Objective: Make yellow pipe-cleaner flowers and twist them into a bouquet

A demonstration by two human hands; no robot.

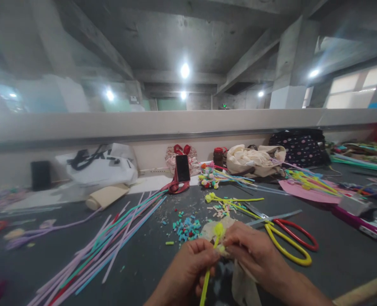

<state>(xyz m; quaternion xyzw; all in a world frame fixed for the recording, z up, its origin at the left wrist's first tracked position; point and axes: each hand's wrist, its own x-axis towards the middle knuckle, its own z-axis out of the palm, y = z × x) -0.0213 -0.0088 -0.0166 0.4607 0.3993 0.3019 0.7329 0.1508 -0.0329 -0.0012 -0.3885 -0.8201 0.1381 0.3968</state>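
Note:
My left hand (191, 263) is closed around a lime-yellow pipe cleaner (205, 287), which slants up through the fingers. At its upper end sits a fuzzy yellow bud (219, 230). Close against it, my right hand (255, 250) is pinched, fingertips meeting a small pale-yellow bit by the stem; what exactly it grips is partly hidden. A pale strip of material (244, 282) hangs below the right hand. Scissors with one red and one yellow handle (316, 244) lie just to the right. Small blue and teal cut pieces (188, 229) are scattered beyond my left hand.
Long lilac, teal and blue pipe cleaners (102, 246) lie at left. A phone (182, 168) leans upright at the back, near a bunch of colourful fuzzy flowers (209, 176). A cream cloth bag (255, 159) and a purple tool (363, 223) are at right.

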